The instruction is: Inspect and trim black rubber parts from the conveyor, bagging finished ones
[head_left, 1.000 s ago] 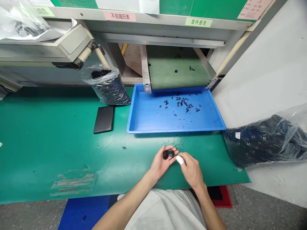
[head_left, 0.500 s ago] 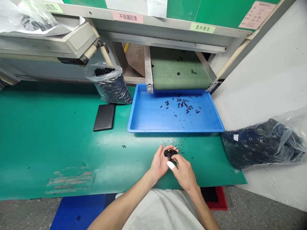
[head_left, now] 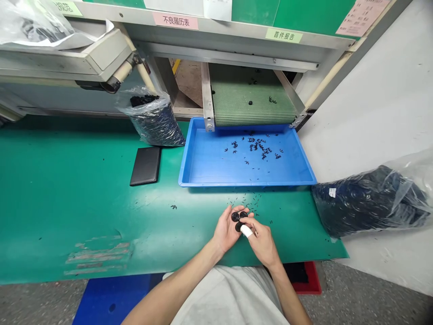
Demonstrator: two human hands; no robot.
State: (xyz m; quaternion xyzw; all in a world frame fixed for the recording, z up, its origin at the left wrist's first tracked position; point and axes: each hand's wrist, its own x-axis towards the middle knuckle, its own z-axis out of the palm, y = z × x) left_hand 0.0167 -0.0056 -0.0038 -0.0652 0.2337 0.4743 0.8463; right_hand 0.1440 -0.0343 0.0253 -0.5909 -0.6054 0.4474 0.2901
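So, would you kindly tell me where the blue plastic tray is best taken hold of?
Probably by the tray's long front rim, coming from your side: that rim stands free above the green mat, while the far edge sits beneath the conveyor belt, and small black parts lie loose inside.

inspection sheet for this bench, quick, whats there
surface: green bench mat, worn patch near the front edge, small black bits scattered
job's things: black rings resting on the left hand's fingers
clutter: blue tray holding small black pieces, black flat case, plastic bag of black parts, larger bag at right
hands: left hand palm up holding the rings; right hand at them, one finger wrapped white
cables: nothing seen
surroundings: green mesh conveyor belt ending above the tray, labelled panel, red bin below
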